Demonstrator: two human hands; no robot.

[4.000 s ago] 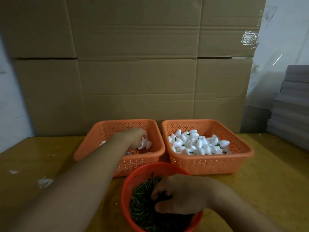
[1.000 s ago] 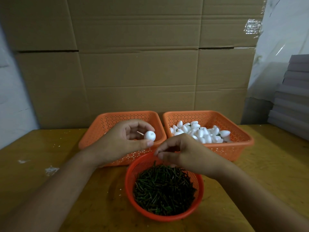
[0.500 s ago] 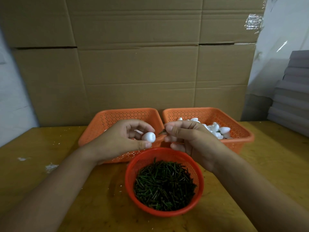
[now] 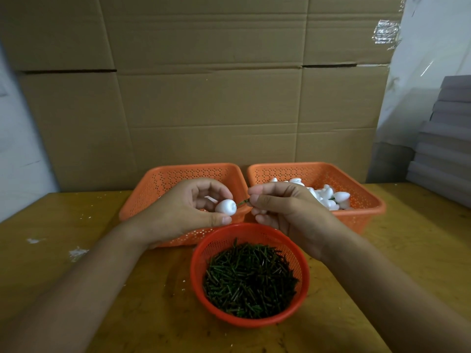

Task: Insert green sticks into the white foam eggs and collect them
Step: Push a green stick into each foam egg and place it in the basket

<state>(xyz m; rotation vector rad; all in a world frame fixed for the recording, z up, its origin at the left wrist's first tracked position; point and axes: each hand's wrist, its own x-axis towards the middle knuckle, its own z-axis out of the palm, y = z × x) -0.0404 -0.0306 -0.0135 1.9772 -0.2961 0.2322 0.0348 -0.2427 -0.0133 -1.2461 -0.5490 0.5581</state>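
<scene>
Two hands up over three baskets. Left hand (image 4: 183, 212) curled round one white foam egg (image 4: 225, 207); right hand (image 4: 283, 207) pinching one green stick (image 4: 243, 202), tip at the egg. Round red basket (image 4: 304, 276) heaped with uncountable sticks. Two orange baskets: left basket (image 4: 153, 189); right basket (image 4: 367, 200) holding finished eggs (image 4: 331, 198). No readable writing anywhere.
</scene>
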